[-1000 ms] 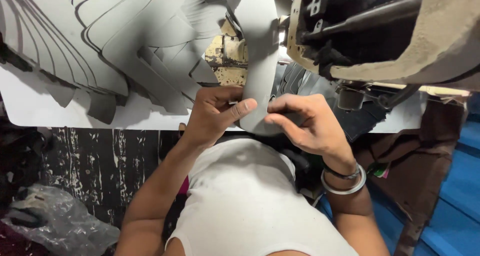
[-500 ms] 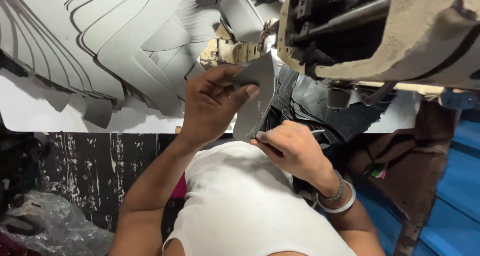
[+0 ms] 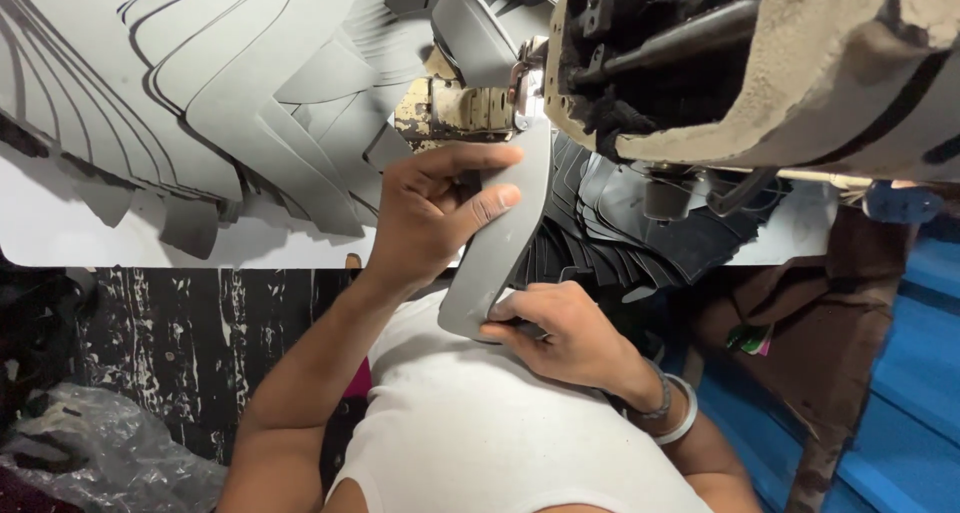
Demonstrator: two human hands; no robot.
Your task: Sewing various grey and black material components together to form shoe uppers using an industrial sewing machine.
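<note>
So this is the feeding step at the sewing machine: one long grey strip runs from under the machine's head back toward the person. The left hand is curled shut on the strip's upper part just below the machine, and the right hand pinches its lower end nearer the body. I'd guess the next move needs a steady, straight push. Count: one strip held, two hands, one machine, and too many grey cut pieces to count, fanned out on the bench left of the machine.
</note>
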